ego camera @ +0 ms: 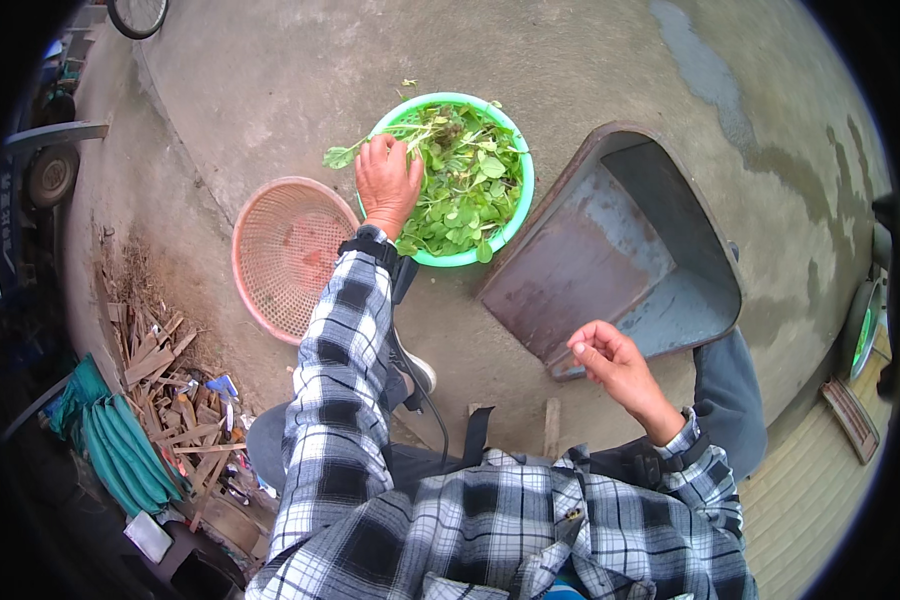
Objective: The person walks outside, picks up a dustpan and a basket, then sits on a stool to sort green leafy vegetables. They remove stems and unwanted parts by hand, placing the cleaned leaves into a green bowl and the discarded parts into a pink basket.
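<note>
My left hand [387, 180] lies over the left rim of a bright green plastic basket [526, 202] heaped with leafy greens [457, 202]. Stems with leaves show at its fingertips, and one leaf juts out past the rim to the left; the grip itself is partly hidden. A pink perforated plastic basket [292, 251] stands left of the green one, partly behind my left forearm. My right hand [611, 364] hovers by the near edge of a large metal scoop-shaped dustpan [600, 247]. Its fingers are curled with thumb and fingertips close together; whether anything is between them cannot be told.
Wood scraps [172, 397] and litter are piled at the lower left, beside a teal bundle [124, 454]. A wheel [139, 15] shows at the top left. Wet patches [709, 75] mark the concrete floor at the right. My shoe [420, 375] is between the baskets and my lap.
</note>
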Available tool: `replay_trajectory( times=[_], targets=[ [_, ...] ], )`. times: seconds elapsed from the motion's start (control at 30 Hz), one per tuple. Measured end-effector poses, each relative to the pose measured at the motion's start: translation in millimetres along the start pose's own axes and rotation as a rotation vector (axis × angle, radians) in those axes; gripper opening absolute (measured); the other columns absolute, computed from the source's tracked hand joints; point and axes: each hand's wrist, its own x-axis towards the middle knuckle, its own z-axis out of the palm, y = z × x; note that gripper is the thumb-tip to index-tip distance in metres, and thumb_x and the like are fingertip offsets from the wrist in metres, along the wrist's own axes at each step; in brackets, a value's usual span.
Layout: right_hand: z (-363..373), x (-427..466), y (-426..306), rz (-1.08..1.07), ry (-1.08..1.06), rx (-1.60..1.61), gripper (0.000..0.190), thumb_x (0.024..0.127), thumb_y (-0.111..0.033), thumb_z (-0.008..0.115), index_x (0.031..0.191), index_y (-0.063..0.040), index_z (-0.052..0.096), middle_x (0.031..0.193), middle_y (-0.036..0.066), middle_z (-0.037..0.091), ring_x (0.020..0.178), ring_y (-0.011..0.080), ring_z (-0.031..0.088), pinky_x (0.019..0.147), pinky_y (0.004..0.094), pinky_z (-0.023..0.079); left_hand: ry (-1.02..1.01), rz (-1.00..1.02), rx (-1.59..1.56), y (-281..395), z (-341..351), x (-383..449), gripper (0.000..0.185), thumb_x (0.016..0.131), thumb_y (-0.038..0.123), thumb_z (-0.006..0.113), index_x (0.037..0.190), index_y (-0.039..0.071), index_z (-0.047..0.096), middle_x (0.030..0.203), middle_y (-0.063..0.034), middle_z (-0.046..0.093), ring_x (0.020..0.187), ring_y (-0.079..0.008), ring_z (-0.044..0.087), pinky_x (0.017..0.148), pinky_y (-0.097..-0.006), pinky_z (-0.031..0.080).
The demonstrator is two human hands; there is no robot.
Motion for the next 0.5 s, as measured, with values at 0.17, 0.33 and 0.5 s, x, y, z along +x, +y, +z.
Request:
replay_trajectory(
  times=[0.17,0.33,0.5],
  targets=[
    [0,-2,-2,-0.006,-0.022,-0.003,0.011,0.093,-0.018,0.054,0.095,-0.008,0.055,0.08,-0.005,0.055,0.07,0.0023,0.049,0.061,0.0184,0.04,0.098,-0.054,-0.155,8,-6,-31,0.016,0.075,0.019,0.064,0.08,0.006,0.057,0.091,-0.0092,0.051,0.085,-0.0288,0.049,0.076,-0.0395,0.039],
    [2,-3,-4,-0.021,-0.038,-0.009,0.011,0.092,-0.019,0.055,0.094,-0.008,0.055,0.078,-0.006,0.054,0.066,0.0013,0.046,0.058,0.0175,0.038,-0.228,-0.005,-0.219,14,2,-63,0.021,0.079,0.025,0.06,0.082,0.005,0.062,0.088,-0.0086,0.053,0.087,-0.0274,0.05,0.078,-0.0378,0.039],
    [4,-4,-5,-0.037,-0.045,-0.009,0.011,0.092,-0.021,0.056,0.094,-0.01,0.056,0.076,-0.008,0.051,0.062,-0.001,0.041,0.053,0.0154,0.032,-0.23,-0.154,-0.221,19,3,-75,0.018,0.08,0.022,0.061,0.089,0.006,0.064,0.089,-0.0085,0.054,0.088,-0.0275,0.051,0.079,-0.0387,0.04]
  ],
)
